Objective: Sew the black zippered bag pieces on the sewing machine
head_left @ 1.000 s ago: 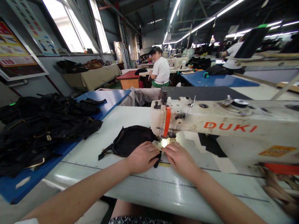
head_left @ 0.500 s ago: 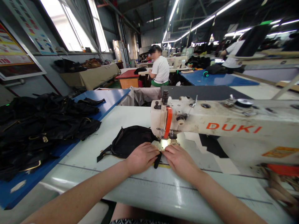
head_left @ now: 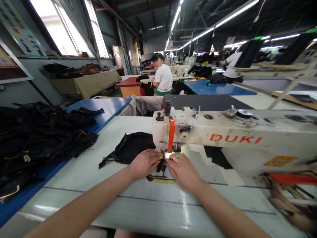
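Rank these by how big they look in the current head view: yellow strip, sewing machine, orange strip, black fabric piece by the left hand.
Largest to smallest:
1. Sewing machine
2. Black fabric piece, partly hidden
3. Orange strip
4. Yellow strip

Fabric piece (head_left: 135, 145) on worktable (head_left: 210, 208), left of sewing machine (head_left: 198, 130); heap (head_left: 44, 135) on side table (head_left: 109, 106) farther left.

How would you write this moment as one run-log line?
left hand: at black fabric piece | right hand: near lit needle area of sewing machine | black pile: on blue table
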Available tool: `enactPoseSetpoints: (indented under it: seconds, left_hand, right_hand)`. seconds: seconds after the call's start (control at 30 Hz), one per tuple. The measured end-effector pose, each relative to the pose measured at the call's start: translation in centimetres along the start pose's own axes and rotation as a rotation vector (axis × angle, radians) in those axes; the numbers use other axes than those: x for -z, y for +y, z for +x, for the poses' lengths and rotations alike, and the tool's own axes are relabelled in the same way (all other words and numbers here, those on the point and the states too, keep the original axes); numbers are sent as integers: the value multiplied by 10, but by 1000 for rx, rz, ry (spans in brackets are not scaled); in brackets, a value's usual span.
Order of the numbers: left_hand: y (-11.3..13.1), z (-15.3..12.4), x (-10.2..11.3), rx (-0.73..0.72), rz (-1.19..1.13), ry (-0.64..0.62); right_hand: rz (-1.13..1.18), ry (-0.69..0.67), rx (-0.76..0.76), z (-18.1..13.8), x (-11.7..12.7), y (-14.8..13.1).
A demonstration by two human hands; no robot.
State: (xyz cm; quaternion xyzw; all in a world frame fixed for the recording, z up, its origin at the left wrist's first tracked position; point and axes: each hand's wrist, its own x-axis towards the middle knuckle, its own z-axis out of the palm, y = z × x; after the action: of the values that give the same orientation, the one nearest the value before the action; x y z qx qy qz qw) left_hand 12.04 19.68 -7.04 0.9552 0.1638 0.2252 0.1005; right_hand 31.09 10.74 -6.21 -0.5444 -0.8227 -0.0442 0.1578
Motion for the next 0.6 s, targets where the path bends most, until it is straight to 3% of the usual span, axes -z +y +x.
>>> enactPoseSetpoints:
  seconds: [0.6]
  left_hand:
    - [-3,6,-2,33,13,2]
  right_hand:
    - [65,71,3,-8,-6,5]
